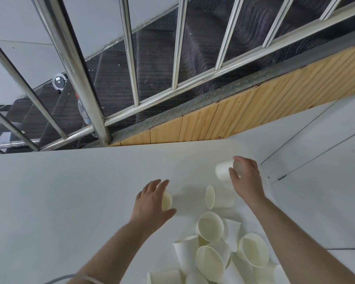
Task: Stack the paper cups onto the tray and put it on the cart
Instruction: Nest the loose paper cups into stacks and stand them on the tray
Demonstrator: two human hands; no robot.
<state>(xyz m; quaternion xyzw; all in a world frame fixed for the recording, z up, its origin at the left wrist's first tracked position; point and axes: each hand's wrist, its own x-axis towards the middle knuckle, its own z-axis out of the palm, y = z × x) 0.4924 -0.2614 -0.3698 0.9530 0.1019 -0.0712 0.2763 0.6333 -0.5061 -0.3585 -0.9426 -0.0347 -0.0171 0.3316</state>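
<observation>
White paper cups lie scattered on a white table point(70, 191). My left hand point(150, 201) wraps around one cup point(166, 200) lying on its side, its mouth facing right. My right hand point(246, 177) grips another cup point(223, 171) by its rim, bottom pointing left, near the table's right edge. A single cup point(215, 196) lies on its side between my hands. A pile of several cups point(217, 249) lies near the bottom, some tipped with their mouths up. I see neither a tray nor a cart.
Beyond the table's far edge runs a steel railing point(74, 64) over a dark staircase point(162, 64) with wood panelling point(244, 111) below it. A white floor or ledge point(326, 150) lies past the table's right edge.
</observation>
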